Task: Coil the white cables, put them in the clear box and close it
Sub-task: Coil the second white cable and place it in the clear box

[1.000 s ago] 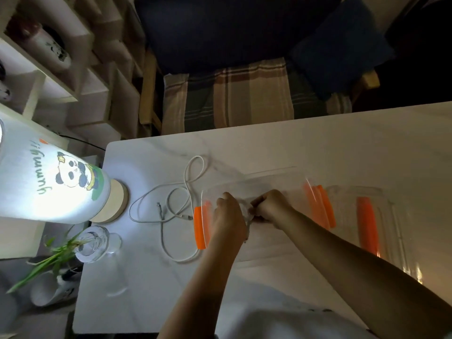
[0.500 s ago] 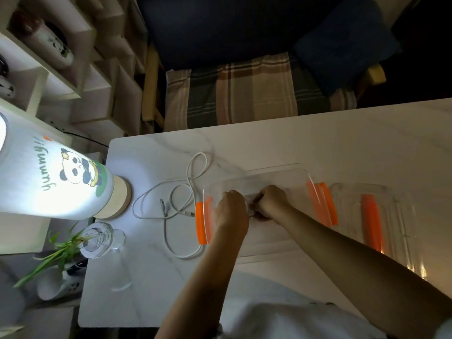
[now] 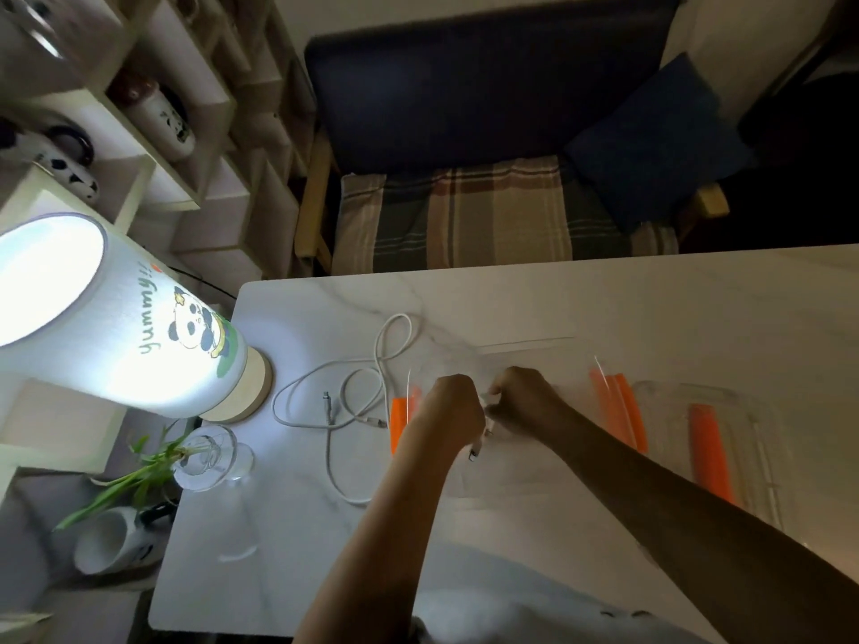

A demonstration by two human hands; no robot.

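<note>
Both hands meet knuckle to knuckle in the middle of the frame, right over the clear box. The left hand and the right hand both have their fingers curled in tight around a small bundle of white cable; a short end with a plug dangles just below the two fists. Looks like they're finishing off a coil, though how neat it is can't be told since the hands cover it.

So progress-wise, probably about halfway on the cables. One is in hand above the box, not dropped in yet. A second white cable lies loose and sprawled on the marble table left of the box, with loops going everywhere, totally uncoiled. The lid, clear with orange clips, sits off to the right of the box, so closing is still to come.

Around it: a glowing panda lamp at the left edge, with a small glass vase holding green stems just below it. Both are near the loose cable, so the vase seems like the thing to bump when reaching for it. Lighting is dim too.
</note>
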